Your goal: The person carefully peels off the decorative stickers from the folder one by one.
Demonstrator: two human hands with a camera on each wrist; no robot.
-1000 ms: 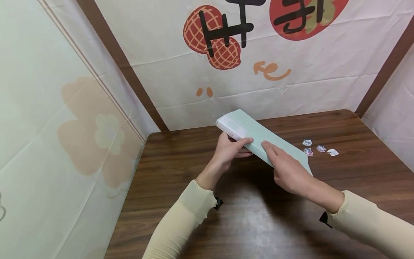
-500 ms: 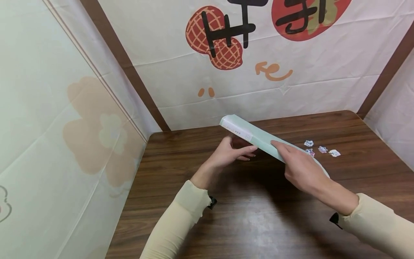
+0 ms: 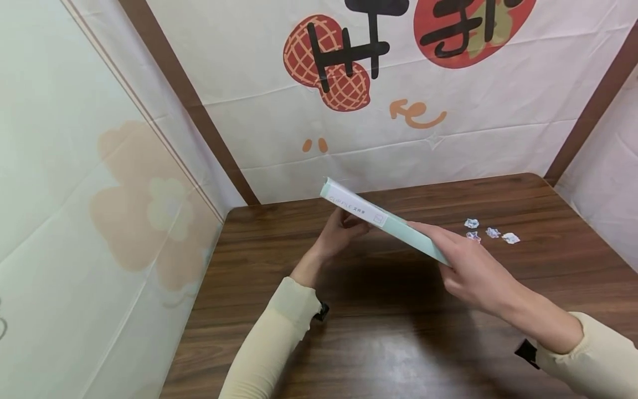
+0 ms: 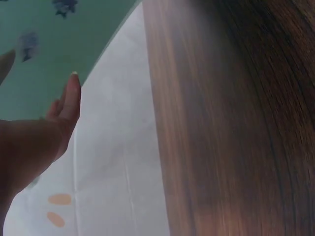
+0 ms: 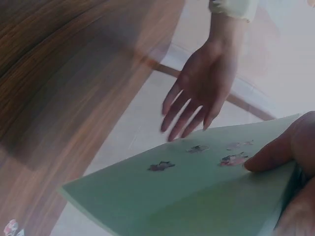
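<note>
A light green clip file (image 3: 413,237) is held tilted above the table, its spine with a white label facing the head camera. My right hand (image 3: 473,271) grips its right end; in the right wrist view the thumb (image 5: 270,155) presses a face bearing several small stickers (image 5: 161,166). My left hand (image 3: 334,235) is near the file's left part, partly hidden behind it in the head view. The right wrist view shows that left hand (image 5: 209,83) with fingers extended close to the file's edge; whether they touch it I cannot tell.
Several small shiny cut-out stickers (image 3: 492,233) lie on the brown wooden table (image 3: 269,255), right of the file. A printed white cloth (image 3: 279,122) hangs behind the table, and more cloth (image 3: 55,221) closes off the left side.
The file has rolled so its spine faces the head camera and its cover is hidden. My left hand has let go of the file's spine edge. My right hand has moved right and nearer.
</note>
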